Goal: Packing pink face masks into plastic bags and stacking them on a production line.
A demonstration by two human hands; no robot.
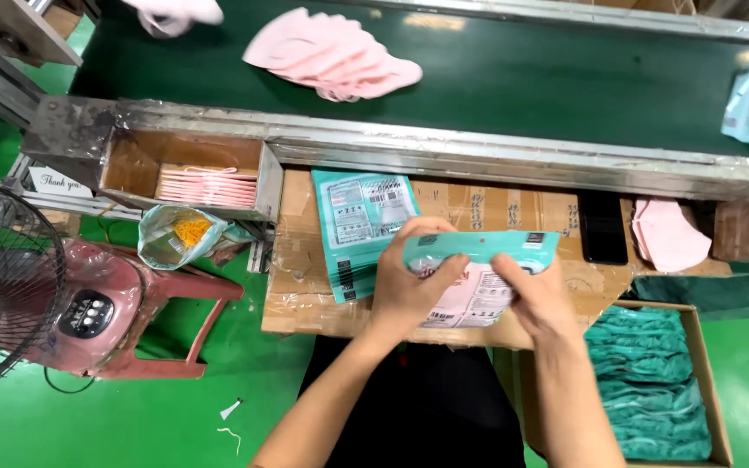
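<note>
From the head camera, the person holds a teal and white pouch (478,277) with both hands, above the cardboard worktop (513,212). Its long axis runs left to right, between the two hands. The left hand (413,282) grips the left end, fingers closed around the edge. The right hand (541,290) pinches the right end near the top strip. Both hands are equally near, touching it. A second teal pouch (359,221) lies flat just left of the left hand. Pink masks (331,56) rest far away on the green belt (522,78).

Bright even light, mild glare, edges bowed
</note>
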